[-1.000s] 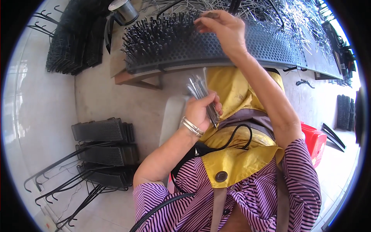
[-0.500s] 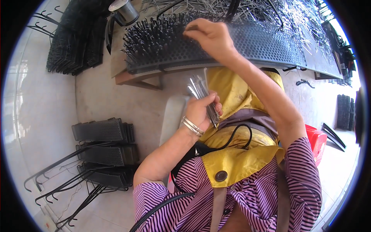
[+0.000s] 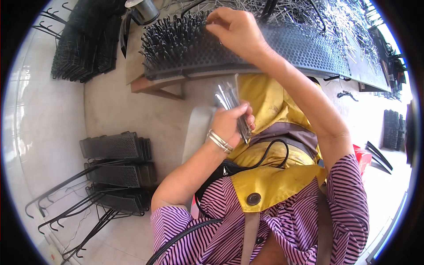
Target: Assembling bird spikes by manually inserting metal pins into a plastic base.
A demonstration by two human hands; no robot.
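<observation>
My left hand [image 3: 230, 123] is closed around a bundle of thin metal strips [image 3: 227, 98], whose bright ends fan out above the thumb. Over the far table, my right hand [image 3: 238, 32] is in a pinch; whatever its fingertips hold is too small to make out. Beneath it lies a long dark perforated metal panel [image 3: 304, 51]. Many dark strips [image 3: 170, 44] stand upright, packed close together, on the panel's left part, just left of my right fingertips. Only round holes show on the right part.
Loose metal strips [image 3: 349, 31] lie heaped behind the panel. A metal mug-like can [image 3: 143, 12] stands at the table's far left. Stacked perforated black racks [image 3: 110, 148] with hooked rods sit on the floor at left; others [image 3: 84, 44] are farther back. A red stool [image 3: 362, 159] is at right.
My right hand has moved slightly up and left, farther over the panel. My left hand stays nearly in place with the bundle of strips.
</observation>
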